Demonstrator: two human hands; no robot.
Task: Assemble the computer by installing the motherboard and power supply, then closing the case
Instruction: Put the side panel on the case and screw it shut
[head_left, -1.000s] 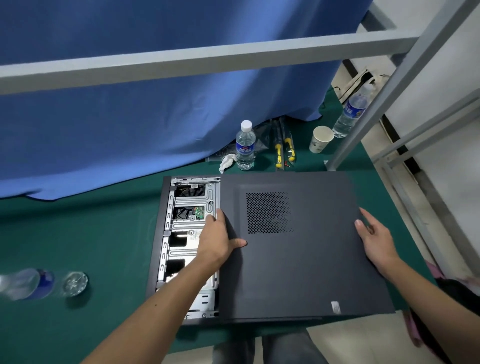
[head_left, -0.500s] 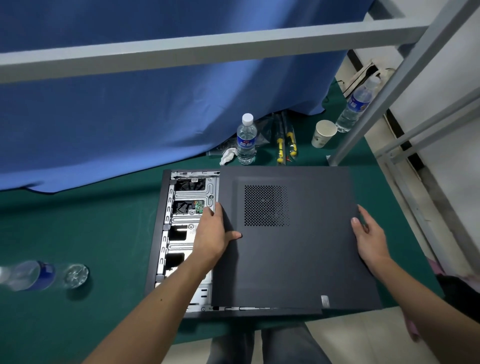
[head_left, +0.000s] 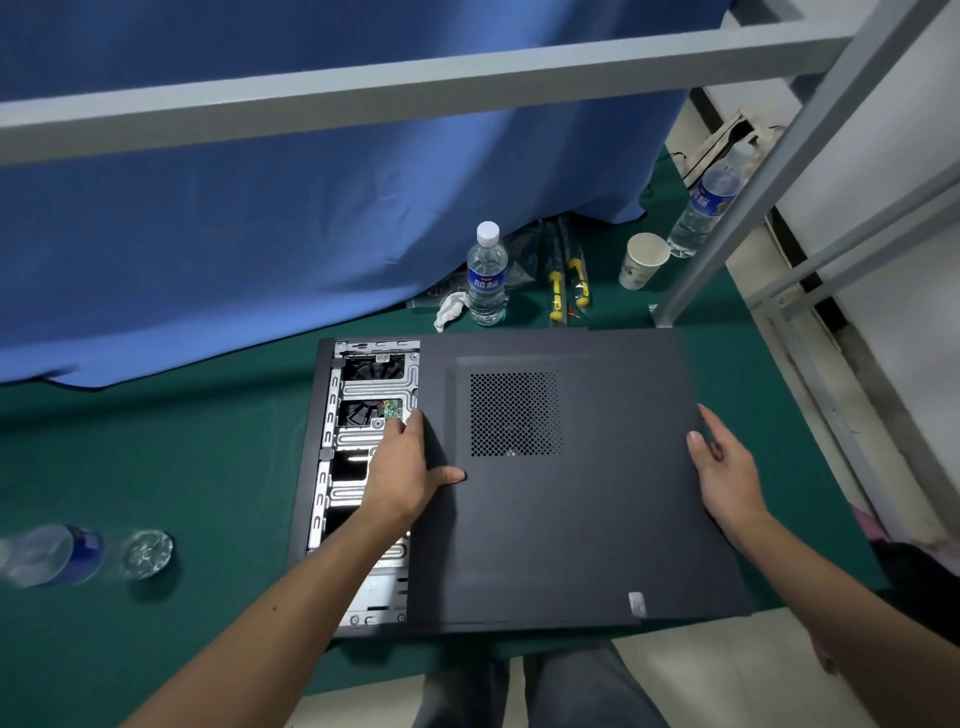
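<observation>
- Your left hand grips the left edge of the dark side panel: the thumb lies flat on top of the panel, while the fingers curl over the edge and down toward the case interior.
- Your right hand holds the panel's right edge, thumb on the top face and fingers wrapped round the edge; their tips are hidden underneath.
- The side panel lies flat over the computer case, sitting off to the right, so a strip of the case's left side is uncovered and the panel's right edge overhangs toward you and the surface's edge.
- In that uncovered strip you can see silver metal framing, a black fan and a small green circuit board.
- The panel's perforated vent sits between your two hands, nearer the far edge.
- The case lies on its side on the green surface.
- Behind the case stand a capped water bottle, a crumpled white tissue just beside it, yellow-handled screwdrivers and a paper cup.
- A second water bottle stands further right, behind a grey metal frame post.
- To your left, a clear bottle lies on its side, blurred.
- A blue curtain hangs behind the surface.
</observation>
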